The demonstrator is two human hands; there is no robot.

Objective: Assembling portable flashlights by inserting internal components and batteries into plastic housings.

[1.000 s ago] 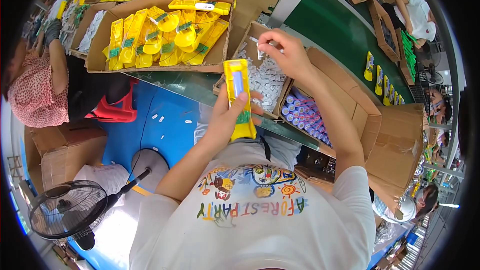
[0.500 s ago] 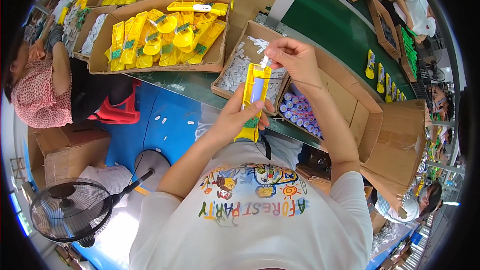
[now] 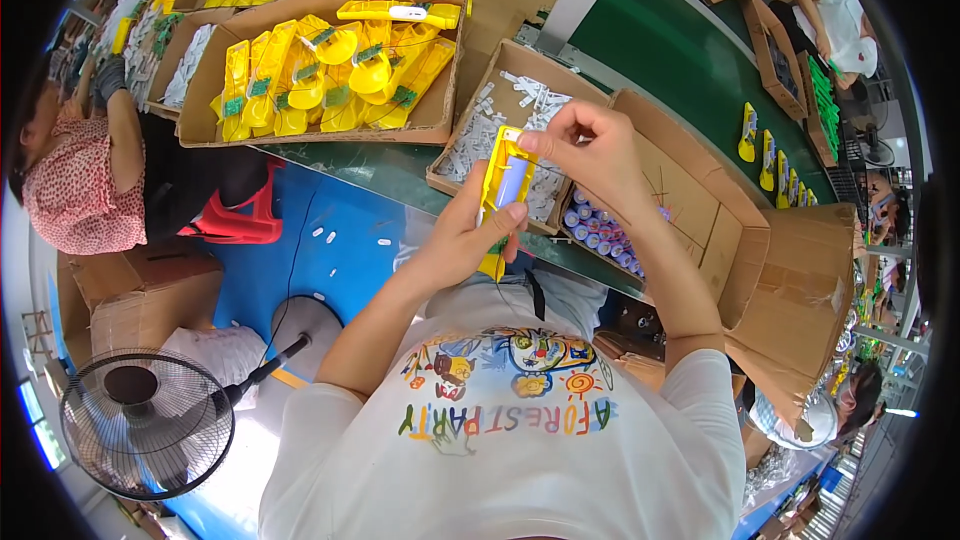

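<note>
My left hand (image 3: pixel 462 232) is wrapped round a yellow plastic housing (image 3: pixel 492 202), which tilts slightly with its far end pointing away from me. Inside the housing lies a purple cylindrical battery (image 3: pixel 513 180). At the far end sits a small white plastic piece (image 3: pixel 513 137). My right hand (image 3: pixel 597 152) pinches this piece with thumb and forefinger against the housing; the fingertips partly cover it. Beneath both hands stands a carton of small white parts (image 3: pixel 470 148). Several purple batteries (image 3: pixel 600 232) fill a box below my right wrist.
A carton of yellow housings with green circuit boards (image 3: pixel 320 80) stands at the left. At the right is an open cardboard box (image 3: pixel 690 195). More yellow pieces (image 3: pixel 768 160) line the green bench (image 3: pixel 650 40). A black fan (image 3: pixel 147 425) stands lower left; a co-worker (image 3: pixel 85 180) sits at far left.
My right hand has lowered the white piece from above the housing onto its far end. The housing has turned and tilted a little in my left hand.
</note>
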